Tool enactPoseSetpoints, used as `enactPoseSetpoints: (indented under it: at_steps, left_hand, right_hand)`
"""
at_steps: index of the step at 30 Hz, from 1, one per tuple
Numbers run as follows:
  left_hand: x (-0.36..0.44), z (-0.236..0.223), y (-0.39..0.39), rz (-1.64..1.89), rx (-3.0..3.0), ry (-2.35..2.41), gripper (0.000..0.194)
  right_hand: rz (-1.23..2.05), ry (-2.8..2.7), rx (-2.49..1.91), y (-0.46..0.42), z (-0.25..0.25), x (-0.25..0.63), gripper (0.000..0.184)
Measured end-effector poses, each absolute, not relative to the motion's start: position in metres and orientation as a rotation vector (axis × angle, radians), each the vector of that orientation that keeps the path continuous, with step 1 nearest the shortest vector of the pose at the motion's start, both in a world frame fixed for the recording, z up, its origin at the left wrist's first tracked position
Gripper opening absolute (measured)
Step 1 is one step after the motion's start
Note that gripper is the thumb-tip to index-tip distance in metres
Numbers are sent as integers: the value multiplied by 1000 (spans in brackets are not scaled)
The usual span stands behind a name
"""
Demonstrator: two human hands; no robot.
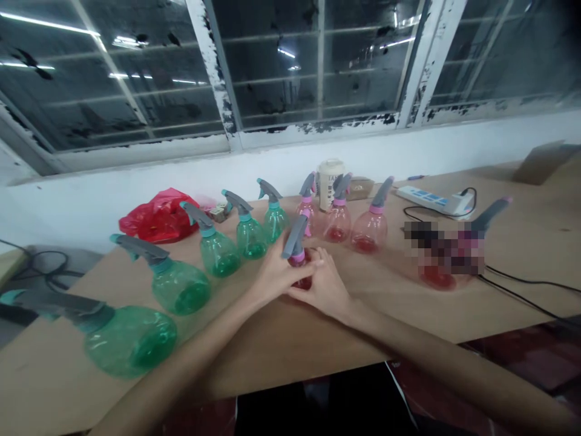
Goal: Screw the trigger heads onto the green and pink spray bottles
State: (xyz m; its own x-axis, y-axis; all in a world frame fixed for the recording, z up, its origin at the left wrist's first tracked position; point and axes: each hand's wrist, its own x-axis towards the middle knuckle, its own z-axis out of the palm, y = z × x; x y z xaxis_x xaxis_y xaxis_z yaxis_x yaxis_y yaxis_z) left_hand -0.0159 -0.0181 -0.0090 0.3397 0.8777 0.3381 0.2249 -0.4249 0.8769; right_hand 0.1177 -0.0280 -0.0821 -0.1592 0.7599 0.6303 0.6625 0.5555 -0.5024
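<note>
A pink spray bottle (296, 238) with a grey and pink trigger head stands upright in front of me, at the middle of the table. My left hand (278, 269) wraps its left side, and my right hand (327, 283) closes round the right side. Their fingers meet near the neck and hide much of the body. To the left, several green spray bottles, such as this one (220, 251), form a slanting row. Just behind my hands are three more pink spray bottles, the rightmost (370, 229) nearest my right hand.
Another pink spray bottle (438, 275), partly blurred out, stands at the right beside black cables. A red plastic bag (158, 217), a cream paper cup (327, 188) and a white power strip (429, 198) lie or stand toward the back of the brown table (318, 336), below windows.
</note>
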Motion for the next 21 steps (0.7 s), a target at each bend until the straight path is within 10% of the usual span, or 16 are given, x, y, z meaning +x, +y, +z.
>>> enactPoseSetpoints:
  at_steps: [8, 14, 21]
  left_hand:
    - [-11, -9, 2, 1208, 1856, 880, 24]
    - [-11, -9, 0, 1238, 1922, 932, 17]
    - [-1, -10, 3, 1168, 1964, 1052, 18]
  right_hand:
    - [168, -1968, -1026, -20, -85, 120, 101]
    - [260, -2005, -850, 6, -88, 174, 35]
    - [392, -1934, -1079, 25, -105, 185, 25]
